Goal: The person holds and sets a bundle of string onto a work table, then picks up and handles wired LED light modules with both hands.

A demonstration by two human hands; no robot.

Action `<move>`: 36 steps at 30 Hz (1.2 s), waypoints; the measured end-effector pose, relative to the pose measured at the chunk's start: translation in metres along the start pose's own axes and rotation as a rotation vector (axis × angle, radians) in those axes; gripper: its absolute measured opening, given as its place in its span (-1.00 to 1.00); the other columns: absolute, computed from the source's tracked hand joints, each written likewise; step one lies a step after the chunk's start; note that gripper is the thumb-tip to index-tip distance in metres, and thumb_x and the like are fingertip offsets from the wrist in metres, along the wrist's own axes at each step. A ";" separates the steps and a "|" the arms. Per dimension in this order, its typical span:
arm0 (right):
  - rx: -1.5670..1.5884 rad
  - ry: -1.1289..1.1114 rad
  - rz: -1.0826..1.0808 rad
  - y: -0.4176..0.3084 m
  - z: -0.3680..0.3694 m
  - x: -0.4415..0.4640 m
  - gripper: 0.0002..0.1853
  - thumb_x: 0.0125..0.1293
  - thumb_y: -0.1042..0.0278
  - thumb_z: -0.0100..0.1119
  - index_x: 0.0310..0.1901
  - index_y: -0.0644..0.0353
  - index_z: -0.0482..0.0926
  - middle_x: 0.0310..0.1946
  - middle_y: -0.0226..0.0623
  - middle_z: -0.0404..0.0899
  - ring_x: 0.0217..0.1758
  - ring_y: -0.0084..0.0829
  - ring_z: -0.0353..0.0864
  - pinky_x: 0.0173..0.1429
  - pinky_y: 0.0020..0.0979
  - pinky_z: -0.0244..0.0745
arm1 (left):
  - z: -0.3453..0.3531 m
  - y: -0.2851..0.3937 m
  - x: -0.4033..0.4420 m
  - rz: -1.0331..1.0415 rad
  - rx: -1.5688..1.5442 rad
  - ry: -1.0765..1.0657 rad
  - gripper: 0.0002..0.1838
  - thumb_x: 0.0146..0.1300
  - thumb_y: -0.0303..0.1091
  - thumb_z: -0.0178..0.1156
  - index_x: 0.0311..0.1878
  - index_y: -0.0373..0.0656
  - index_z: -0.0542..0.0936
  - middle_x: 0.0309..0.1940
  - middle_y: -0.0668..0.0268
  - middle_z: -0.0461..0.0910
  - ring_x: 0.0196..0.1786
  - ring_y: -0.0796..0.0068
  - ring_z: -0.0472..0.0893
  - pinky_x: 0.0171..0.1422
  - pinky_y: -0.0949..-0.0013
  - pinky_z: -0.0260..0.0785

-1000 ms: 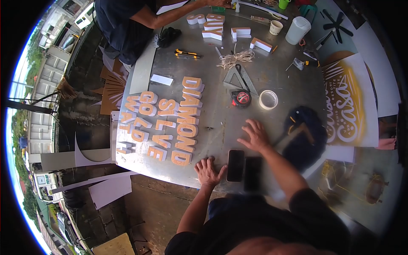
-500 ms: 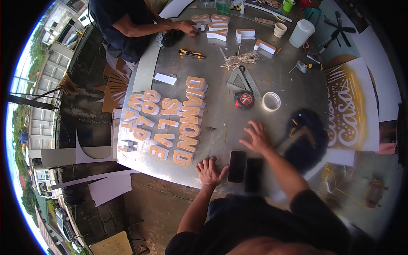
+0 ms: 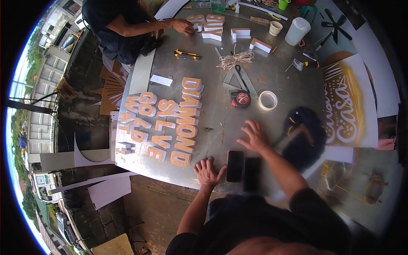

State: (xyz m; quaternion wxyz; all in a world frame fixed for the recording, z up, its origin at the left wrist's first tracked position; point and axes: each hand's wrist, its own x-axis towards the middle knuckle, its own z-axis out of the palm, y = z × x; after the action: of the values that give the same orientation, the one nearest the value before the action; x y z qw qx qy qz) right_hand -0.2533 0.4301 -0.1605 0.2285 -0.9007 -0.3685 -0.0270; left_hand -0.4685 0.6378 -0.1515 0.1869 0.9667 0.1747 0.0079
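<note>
My left hand (image 3: 208,173) rests on the metal table (image 3: 212,144) near its front edge, fingers apart and holding nothing. Just right of it lies a dark phone (image 3: 235,166), with a second dark flat item (image 3: 252,174) beside that. My right hand (image 3: 255,137) lies above the phones with its fingers spread, also empty. Left of my hands, block letters spelling DIAMOND (image 3: 187,123) stand in a column, with more letter columns beyond. A tape measure (image 3: 240,99), a roll of tape (image 3: 267,100) and a triangle ruler (image 3: 240,79) lie above my right hand.
A co-worker's hand (image 3: 183,26) touches letters (image 3: 196,21) at the far side. Also there are a yellow cutter (image 3: 187,54), twine (image 3: 235,59), a cup (image 3: 275,28) and a white jug (image 3: 298,31). A dark cap (image 3: 304,138) lies right of my right hand.
The co-worker's hand has come down from the green container to the small letters at the far side. My hands have stayed in place.
</note>
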 end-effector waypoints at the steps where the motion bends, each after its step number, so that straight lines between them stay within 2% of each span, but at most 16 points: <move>1: -0.001 -0.002 0.003 0.000 0.000 0.000 -0.39 0.24 -0.29 0.36 0.08 0.04 0.57 0.32 -0.18 0.35 0.44 -0.04 0.32 0.49 -0.01 0.25 | 0.000 0.000 0.000 0.005 0.006 0.008 -0.17 0.17 0.48 0.25 0.18 -0.10 0.53 0.03 0.14 0.46 0.13 0.00 0.40 0.35 -0.05 0.13; 16: 0.007 0.004 -0.002 0.001 0.000 0.000 -0.40 0.24 -0.27 0.38 0.09 0.05 0.57 0.32 -0.18 0.35 0.44 -0.04 0.32 0.50 -0.01 0.23 | 0.001 0.000 0.000 -0.023 -0.021 -0.015 -0.21 0.17 0.46 0.25 0.21 -0.01 0.51 0.05 0.16 0.46 0.20 0.00 0.38 0.42 -0.09 0.09; 17: 0.002 0.002 -0.004 0.000 -0.001 0.000 -0.39 0.23 -0.27 0.38 0.09 0.05 0.57 0.32 -0.17 0.35 0.43 -0.04 0.32 0.50 -0.01 0.23 | 0.001 0.000 -0.001 -0.028 -0.020 -0.015 -0.21 0.17 0.46 0.25 0.21 -0.01 0.51 0.05 0.16 0.46 0.20 0.00 0.38 0.42 -0.09 0.09; 19: 0.007 -0.002 -0.003 0.001 0.000 0.001 -0.39 0.24 -0.28 0.38 0.09 0.05 0.57 0.32 -0.17 0.35 0.43 -0.04 0.32 0.50 0.00 0.23 | -0.001 0.001 0.000 -0.010 -0.014 -0.011 -0.13 0.18 0.50 0.22 0.20 -0.14 0.51 0.04 0.09 0.45 0.17 -0.04 0.38 0.39 -0.07 0.10; 36: -0.012 -0.025 0.009 0.000 -0.001 0.001 -0.36 0.24 -0.30 0.37 0.11 0.08 0.60 0.33 -0.14 0.34 0.43 -0.02 0.33 0.48 0.00 0.25 | -0.001 0.000 0.000 -0.019 -0.041 -0.019 -0.16 0.17 0.48 0.24 0.21 -0.08 0.51 0.06 0.13 0.46 0.16 0.00 0.38 0.40 -0.05 0.10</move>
State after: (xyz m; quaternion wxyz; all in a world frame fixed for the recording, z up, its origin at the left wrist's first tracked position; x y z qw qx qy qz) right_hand -0.2524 0.4306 -0.1598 0.2187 -0.9040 -0.3671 -0.0169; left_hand -0.4682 0.6385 -0.1503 0.2082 0.9610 0.1822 0.0006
